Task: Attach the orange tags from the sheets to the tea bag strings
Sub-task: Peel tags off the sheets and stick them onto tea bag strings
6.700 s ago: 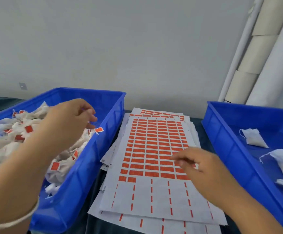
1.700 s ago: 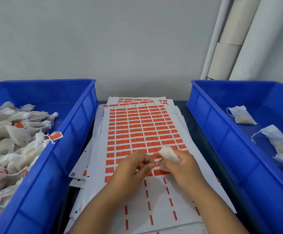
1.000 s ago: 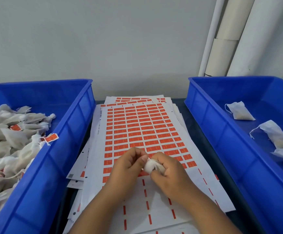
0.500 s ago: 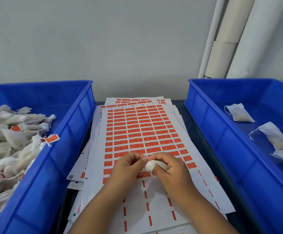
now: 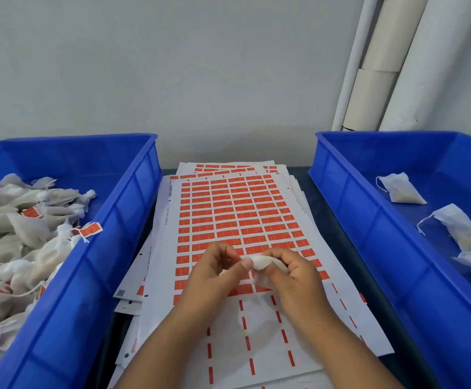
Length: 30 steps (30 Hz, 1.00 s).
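Observation:
A stack of white sheets [image 5: 228, 209] printed with rows of orange tags lies between two blue bins. Over the sheet's lower rows my right hand [image 5: 296, 279] grips a small white tea bag [image 5: 261, 262]. My left hand [image 5: 214, 273] meets it from the left, its thumb and fingertips pinching at the bag's end. Whether a tag sits between the fingers is hidden. The lower part of the top sheet shows only thin orange strips where tags have been peeled off.
The left blue bin [image 5: 122, 226] holds several white tea bags with orange tags [image 5: 91, 230] on their strings. The right blue bin [image 5: 369, 234] holds a few untagged tea bags [image 5: 400, 189]. White rolls [image 5: 391, 66] lean on the wall behind.
My left hand came in from the left bin and my right hand picked up a tea bag; over the last second both hands stay together over the sheet, working the bag's end.

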Tool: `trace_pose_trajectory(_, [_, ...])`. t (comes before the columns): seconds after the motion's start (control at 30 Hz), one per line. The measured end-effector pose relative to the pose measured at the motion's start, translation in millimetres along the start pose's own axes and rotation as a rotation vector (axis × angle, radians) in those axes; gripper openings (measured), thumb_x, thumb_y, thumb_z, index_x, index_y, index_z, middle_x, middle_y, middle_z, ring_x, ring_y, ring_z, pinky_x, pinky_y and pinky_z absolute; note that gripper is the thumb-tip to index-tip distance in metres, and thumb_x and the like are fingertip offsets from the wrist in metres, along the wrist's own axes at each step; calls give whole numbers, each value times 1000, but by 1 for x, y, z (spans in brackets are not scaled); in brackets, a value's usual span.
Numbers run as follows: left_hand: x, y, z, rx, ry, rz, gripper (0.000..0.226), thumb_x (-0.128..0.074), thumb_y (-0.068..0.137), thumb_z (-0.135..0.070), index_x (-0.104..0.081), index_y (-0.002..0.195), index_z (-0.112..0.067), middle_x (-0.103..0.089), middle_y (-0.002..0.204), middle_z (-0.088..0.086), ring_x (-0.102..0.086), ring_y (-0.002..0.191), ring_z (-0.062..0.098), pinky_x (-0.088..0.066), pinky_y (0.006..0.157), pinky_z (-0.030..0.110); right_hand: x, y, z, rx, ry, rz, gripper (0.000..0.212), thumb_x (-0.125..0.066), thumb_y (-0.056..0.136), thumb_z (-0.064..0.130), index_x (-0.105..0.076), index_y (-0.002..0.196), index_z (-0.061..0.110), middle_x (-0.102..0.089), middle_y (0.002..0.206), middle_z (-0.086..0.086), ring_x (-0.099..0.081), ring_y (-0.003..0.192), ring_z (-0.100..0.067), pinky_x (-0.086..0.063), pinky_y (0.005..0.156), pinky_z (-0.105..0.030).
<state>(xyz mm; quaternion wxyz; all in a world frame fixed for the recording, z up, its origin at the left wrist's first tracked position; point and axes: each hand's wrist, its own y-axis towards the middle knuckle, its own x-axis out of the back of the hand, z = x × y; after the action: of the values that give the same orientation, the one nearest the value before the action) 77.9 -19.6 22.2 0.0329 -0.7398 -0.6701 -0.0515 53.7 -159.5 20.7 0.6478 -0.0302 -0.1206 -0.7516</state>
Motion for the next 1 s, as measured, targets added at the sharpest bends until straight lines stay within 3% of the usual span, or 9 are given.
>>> trace_pose_trajectory(0.1, [-4,-2,1,-71,155,64,27,-76,75,-27,-56,90,-36,-62,81,-17,-63,78,7,-49,60,11,1,3,-3,-59,1,-44,15,-65,83,43,-66,94,33,-67,88,21,-63,85,-1,-45,55,-4])
trace_pose_trajectory(0.23, [-8,-3,4,-116,193,25,21,-70,81,-23,-57,87,-37,-61,86,-16,-63,78,7,-48,59,9,-2,1,-4,-79,1,35,6,-61,87,39,-64,92,37,-66,86,24,-62,86,3,-46,59,-4])
trace_pose_trajectory(0.3, [-5,-2,3,-141,205,6,18,-67,83,-19,-59,84,-35,-61,84,-16,-60,78,0,-46,58,6,-2,0,-1,-88,13,69,9,-59,85,44,-62,92,39,-64,89,29,-60,89,6,-45,60,-3])
trace_pose_trajectory(0.4, [-1,0,1,-151,254,-16,21,-64,86,-17,-61,79,-37,-62,84,-14,-59,78,4,-45,61,4,-1,1,1,-115,24,114,16,-59,84,48,-61,97,41,-60,98,29,-56,95,3,-43,63,-4])
trace_pose_trajectory(0.53, [-2,-2,0,-97,169,-6,17,-62,87,-22,-65,78,-36,-67,76,-19,-62,77,-4,-44,56,3,0,-1,3,-137,86,168,31,-57,68,60,-63,94,43,-63,94,31,-58,96,2,-44,66,-7])
trace_pose_trajectory(0.63, [-3,-4,0,-72,137,9,16,-62,88,-20,-66,79,-33,-66,74,-23,-62,76,-7,-44,54,3,1,-1,1,-151,90,244,26,-59,77,54,-65,99,41,-64,101,28,-59,102,-1,-47,72,-9])
trace_pose_trajectory(0.77, [-1,-1,3,-11,111,-60,10,-67,84,-16,-67,79,-24,-67,70,-17,-65,70,0,-46,52,8,4,0,0,-85,-47,329,5,-59,87,41,-62,91,40,-58,99,32,-55,98,6,-43,67,0])
trace_pose_trajectory(0.87, [0,0,2,120,13,-27,2,-68,82,-15,-70,81,-15,-70,67,-6,-69,63,10,-50,53,14,4,2,-1,-20,-113,362,7,-59,90,35,-59,90,42,-55,102,29,-53,100,6,-43,73,-1])
trace_pose_trajectory(1.0, [6,0,-1,213,-150,36,7,-68,81,-15,-73,83,-11,-73,80,6,-71,75,23,-56,62,24,0,1,-2,74,-221,318,7,-51,84,48,-52,91,46,-54,99,27,-53,99,5,-41,78,-2])
